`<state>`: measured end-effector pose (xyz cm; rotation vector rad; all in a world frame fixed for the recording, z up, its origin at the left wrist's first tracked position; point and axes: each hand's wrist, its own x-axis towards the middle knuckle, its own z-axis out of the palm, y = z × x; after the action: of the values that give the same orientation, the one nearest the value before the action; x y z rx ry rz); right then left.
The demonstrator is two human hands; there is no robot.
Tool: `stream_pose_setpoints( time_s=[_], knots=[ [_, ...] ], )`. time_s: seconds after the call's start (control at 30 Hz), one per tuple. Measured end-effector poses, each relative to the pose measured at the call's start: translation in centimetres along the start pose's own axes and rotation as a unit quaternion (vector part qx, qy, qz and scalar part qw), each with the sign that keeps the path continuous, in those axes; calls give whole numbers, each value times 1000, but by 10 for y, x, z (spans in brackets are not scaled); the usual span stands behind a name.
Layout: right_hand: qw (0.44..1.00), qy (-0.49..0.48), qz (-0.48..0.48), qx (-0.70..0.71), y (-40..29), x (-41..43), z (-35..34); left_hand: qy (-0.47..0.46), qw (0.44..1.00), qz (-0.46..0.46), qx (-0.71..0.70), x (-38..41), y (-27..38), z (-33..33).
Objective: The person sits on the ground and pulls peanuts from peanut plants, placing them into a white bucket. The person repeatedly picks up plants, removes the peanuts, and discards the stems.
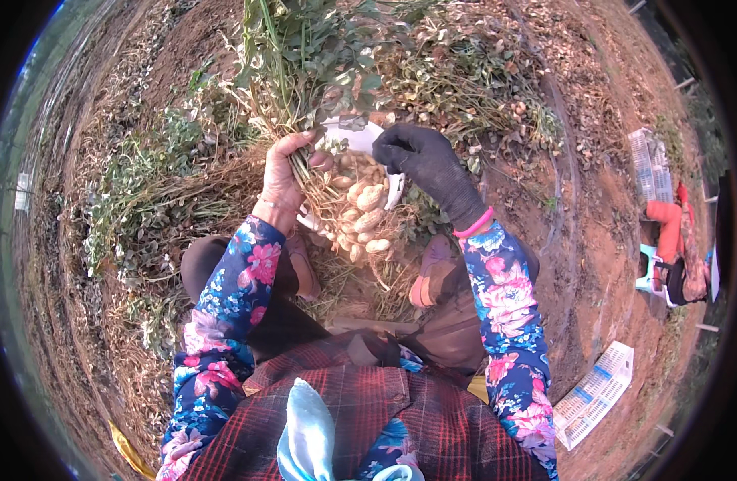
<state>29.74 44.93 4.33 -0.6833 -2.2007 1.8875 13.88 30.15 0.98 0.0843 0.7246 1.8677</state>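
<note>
My bare left hand (284, 174) is closed around the stems of an uprooted peanut plant (281, 90), whose leaves point away from me. Its roots and a cluster of peanuts in their shells (368, 210) hang to the right of that hand, over a white container (359, 138) that is partly hidden. My right hand (419, 159), in a dark knitted glove with a pink band at the wrist, is raised just right of the container's rim. Its fingers are curled; whether they hold anything cannot be seen.
Heaps of pulled plants lie at the left (170, 198) and upper right (464, 78). A white plastic crate (594, 394) stands on the soil at lower right, another (649, 165) farther off. A person (672, 240) is at the far right. My shoes flank the container.
</note>
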Motion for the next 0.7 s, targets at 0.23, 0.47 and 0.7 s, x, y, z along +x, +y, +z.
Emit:
stream_pose_setpoints(
  time_s=[0.23,0.47,0.7],
  knots=[
    [991,-23,-112,-62,13,4,26,9,1000,6,19,3,-11,19],
    [977,118,-135,-113,-2,-4,6,124,977,97,143,13,-6,10],
    [976,-194,-69,-66,-13,-24,22,205,931,189,236,26,-13,1]
  ],
)
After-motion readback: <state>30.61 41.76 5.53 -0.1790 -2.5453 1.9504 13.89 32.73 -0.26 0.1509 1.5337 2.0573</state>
